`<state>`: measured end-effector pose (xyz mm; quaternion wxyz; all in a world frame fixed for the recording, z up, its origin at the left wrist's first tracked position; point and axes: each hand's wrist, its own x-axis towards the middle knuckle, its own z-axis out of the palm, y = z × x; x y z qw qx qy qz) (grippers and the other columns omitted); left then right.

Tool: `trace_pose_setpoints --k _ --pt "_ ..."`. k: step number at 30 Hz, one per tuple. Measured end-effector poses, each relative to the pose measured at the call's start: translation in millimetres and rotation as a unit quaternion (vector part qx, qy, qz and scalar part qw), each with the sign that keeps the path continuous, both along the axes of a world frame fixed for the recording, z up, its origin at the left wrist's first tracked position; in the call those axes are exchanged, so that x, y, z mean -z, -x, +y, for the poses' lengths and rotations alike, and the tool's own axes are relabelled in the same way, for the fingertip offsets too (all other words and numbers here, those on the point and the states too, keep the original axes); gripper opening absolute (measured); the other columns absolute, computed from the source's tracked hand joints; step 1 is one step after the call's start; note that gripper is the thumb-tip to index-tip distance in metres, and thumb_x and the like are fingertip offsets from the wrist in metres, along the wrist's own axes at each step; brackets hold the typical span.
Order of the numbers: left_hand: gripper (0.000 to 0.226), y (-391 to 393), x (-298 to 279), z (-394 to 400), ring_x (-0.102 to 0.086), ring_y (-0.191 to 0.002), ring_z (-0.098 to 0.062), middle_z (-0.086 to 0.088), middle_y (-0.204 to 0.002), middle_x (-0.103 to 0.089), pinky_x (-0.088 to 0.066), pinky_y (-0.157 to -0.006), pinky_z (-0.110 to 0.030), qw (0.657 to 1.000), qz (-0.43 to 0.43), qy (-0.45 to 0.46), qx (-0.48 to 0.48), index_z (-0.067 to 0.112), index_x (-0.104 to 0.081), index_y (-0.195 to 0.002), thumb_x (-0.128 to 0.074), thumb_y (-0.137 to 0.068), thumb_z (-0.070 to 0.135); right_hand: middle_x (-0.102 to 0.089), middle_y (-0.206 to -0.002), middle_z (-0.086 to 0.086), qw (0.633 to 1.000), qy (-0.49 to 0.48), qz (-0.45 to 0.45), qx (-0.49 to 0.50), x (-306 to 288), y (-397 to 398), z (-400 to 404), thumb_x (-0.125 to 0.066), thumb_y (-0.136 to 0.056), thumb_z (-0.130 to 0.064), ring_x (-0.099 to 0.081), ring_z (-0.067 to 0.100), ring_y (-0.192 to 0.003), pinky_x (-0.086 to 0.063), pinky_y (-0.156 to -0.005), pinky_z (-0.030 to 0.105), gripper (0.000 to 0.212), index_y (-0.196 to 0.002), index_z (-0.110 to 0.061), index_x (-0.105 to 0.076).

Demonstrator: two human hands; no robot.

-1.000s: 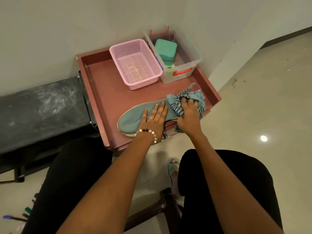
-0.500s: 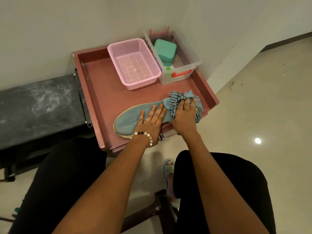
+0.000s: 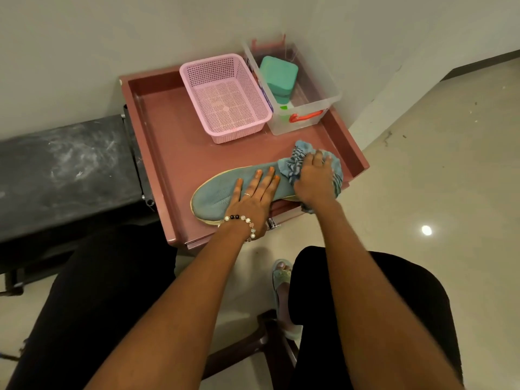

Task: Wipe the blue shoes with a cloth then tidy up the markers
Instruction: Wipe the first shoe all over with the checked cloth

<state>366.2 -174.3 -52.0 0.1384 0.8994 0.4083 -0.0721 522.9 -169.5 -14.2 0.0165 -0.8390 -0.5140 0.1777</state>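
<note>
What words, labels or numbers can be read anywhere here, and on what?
None can be read.
Printed strip inside the clear box, against its left wall: colours show, but the lettering is too small and blurred to read.
Shoe, cloth, pink basket and green case: no writing visible.

We're looking down from our own head, forward and steeply, close over the pink tray (image 3: 157, 142). Just one wide-angle view, walls bending at the edges.
</note>
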Motion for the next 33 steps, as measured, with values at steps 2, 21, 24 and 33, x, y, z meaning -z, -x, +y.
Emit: trace_pose_setpoints --k 2,21,24,33 --pt "0.096 -0.6 2.4 0.6 0.019 -0.145 -0.02 0.002 -0.156 0.027 0.007 -0.115 -0.05 1.0 0.011 0.003 -0.001 0.018 0.02 -0.149 -0.054 -0.088 0.019 0.004 -0.154 0.029 1.0 -0.01 -0.001 0.008 5.2 32.2 -17.7 -0.045 -0.093 -0.015 0.01 0.046 -0.141 0.004 -0.115 0.049 0.074 -0.147 0.008 0.0" --pt "0.1 -0.6 7.2 0.2 0.018 -0.145 -0.02 0.003 -0.156 0.028 0.006 -0.114 -0.05 1.0 0.002 -0.015 0.0 0.019 0.019 -0.15 -0.056 -0.084 0.015 -0.002 -0.154 0.029 0.99 -0.082 0.062 0.095 17.4 -1.2 -27.5 -0.045 -0.083 0.003 0.002 0.042 -0.143 -0.003 -0.117 0.046 0.076 -0.147 0.005 -0.005" --pt "0.102 0.2 6.9 0.1 0.019 -0.145 -0.02 0.003 -0.156 0.025 0.007 -0.114 -0.05 1.0 0.012 -0.008 0.003 0.017 0.017 -0.15 -0.06 -0.084 0.02 0.009 -0.152 0.033 0.996 -0.065 -0.019 0.06 20.7 31.4 -29.6 -0.043 -0.088 -0.005 0.013 0.048 -0.14 0.009 -0.114 0.05 0.075 -0.146 0.008 0.002" --pt "0.101 1.5 -1.6 3.5 0.017 -0.146 -0.024 -0.004 -0.159 0.013 0.01 -0.113 -0.052 0.999 0.032 0.023 0.024 0.011 0.007 -0.151 -0.065 -0.083 0.029 -0.068 -0.097 0.019 0.918 -0.215 0.27 0.192 -29.2 18.8 -30.1 -0.04 -0.078 0.006 -0.062 0.031 -0.087 -0.048 -0.074 0.035 0.033 -0.092 0.0 -0.07"
